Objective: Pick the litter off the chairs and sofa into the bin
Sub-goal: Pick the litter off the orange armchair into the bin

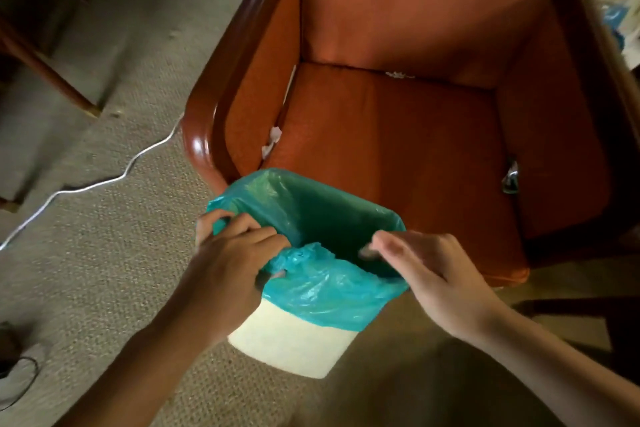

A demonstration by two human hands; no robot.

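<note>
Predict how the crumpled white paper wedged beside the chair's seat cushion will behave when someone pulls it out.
The crumpled paper looks thin and creased, so probably light and floppy. It sits pinched between seat cushion and armrest, so it may tear.

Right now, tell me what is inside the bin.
Inside the bin only the teal liner shows, lining its walls. The bottom is dark, so any litter there cannot be made out. The left hand grips the liner's edge; the right hand hovers over the rim.
</note>
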